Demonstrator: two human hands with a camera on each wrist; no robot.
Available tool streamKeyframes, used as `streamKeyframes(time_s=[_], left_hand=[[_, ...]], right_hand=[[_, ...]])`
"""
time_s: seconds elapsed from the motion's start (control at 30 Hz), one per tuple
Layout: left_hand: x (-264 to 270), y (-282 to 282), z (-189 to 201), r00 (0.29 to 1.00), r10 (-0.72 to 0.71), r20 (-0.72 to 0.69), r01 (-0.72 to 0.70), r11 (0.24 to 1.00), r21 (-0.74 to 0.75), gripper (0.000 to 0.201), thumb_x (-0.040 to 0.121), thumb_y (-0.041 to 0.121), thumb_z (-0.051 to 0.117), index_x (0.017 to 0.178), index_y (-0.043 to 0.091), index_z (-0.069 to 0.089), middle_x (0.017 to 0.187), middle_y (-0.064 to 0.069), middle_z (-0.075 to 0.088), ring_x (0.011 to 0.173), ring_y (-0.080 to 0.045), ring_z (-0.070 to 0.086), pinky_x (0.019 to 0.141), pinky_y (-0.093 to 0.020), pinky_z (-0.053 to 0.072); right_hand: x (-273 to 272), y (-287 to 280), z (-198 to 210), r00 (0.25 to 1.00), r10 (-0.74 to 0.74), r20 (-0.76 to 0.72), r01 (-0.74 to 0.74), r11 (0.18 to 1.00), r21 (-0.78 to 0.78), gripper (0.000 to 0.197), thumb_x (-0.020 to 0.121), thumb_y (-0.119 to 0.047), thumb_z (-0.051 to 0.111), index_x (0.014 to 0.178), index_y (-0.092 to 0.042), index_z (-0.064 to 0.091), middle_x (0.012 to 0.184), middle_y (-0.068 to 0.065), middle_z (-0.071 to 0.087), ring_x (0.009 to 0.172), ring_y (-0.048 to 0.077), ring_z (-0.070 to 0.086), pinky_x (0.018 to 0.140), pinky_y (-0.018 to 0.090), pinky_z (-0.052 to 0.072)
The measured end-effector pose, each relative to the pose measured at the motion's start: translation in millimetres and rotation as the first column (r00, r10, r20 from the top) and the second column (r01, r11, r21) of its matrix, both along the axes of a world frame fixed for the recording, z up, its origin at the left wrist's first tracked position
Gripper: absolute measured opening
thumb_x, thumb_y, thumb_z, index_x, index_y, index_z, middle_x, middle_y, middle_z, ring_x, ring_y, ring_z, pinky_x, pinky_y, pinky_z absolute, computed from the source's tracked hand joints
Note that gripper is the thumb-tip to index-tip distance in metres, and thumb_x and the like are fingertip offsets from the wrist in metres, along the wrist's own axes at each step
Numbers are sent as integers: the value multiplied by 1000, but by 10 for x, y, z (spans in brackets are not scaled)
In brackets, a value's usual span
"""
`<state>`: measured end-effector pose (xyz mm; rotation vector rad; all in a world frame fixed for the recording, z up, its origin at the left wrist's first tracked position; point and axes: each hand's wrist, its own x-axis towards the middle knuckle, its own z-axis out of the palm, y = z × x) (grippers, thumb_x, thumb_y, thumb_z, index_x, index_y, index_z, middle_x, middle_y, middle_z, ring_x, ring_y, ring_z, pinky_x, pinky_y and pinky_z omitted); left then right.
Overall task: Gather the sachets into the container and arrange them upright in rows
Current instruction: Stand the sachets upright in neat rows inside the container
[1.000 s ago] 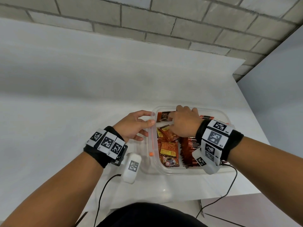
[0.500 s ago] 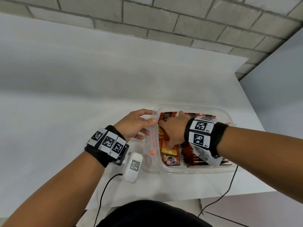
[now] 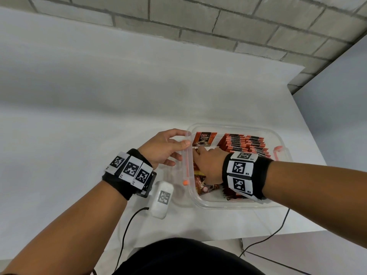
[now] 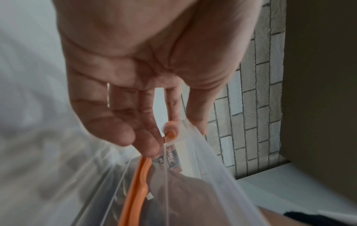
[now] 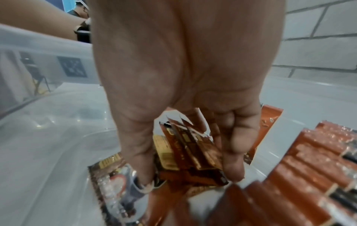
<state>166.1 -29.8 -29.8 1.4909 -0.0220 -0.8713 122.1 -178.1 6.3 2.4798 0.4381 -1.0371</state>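
The clear plastic container sits on the white bench in front of me, near its right corner. Inside, toward the right, red-orange sachets stand upright, packed in two rows side by side; there are too many, too tightly pressed, for me to count. One sachet with dark print leans against the far wall at the left. More sachets lie loose and flat on the bottom at the left, partly under my wrist, so I cannot tell their number.

My right hand is down in the left part of the container, and my fingers and thumb curl round a small bundle of sachets, several together, edge-on. My left hand holds the container's left rim: the thumb on top of the edge, the fingers loosely bent just outside, beside an orange latch. A second orange latch shows on the right wall.

Both wrists wear black bands with square printed markers, and cables trail off the near edge. Behind the bench runs a grey block wall.
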Motion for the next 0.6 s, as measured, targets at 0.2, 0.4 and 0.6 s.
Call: streamKeyframes(time_s=[0.2, 0.4, 0.6], left_hand=[[-4, -2, 0, 1000, 7, -3, -7, 1000, -4, 28, 88, 30, 66, 114, 33, 60, 101, -10, 68, 67, -15, 61, 58, -27, 49], [-7, -4, 9, 1000, 12, -8, -12, 1000, -12, 29, 87, 29, 66, 116, 31, 61, 107, -15, 68, 69, -16, 61, 58, -27, 49], [-18, -12, 40, 1000, 23, 2, -23, 1000, 3, 30, 87, 28, 67, 116, 30, 61, 102, -10, 69, 69, -16, 60, 59, -28, 48]], right_hand=[[0, -9, -18, 995, -87, -56, 93, 989, 114, 78, 85, -27, 67, 146, -10, 19, 127, 14, 42, 86, 24, 55, 66, 30, 45], [31, -49, 23, 990, -98, -102, 113, 982, 153, 63, 91, -26, 55, 144, -14, 24, 116, 12, 52, 84, 23, 54, 71, 33, 49], [51, -74, 87, 998, -60, -35, 66, 978, 196, 45, 94, -23, 50, 136, -14, 38, 109, 9, 59, 85, 23, 54, 73, 32, 49]])
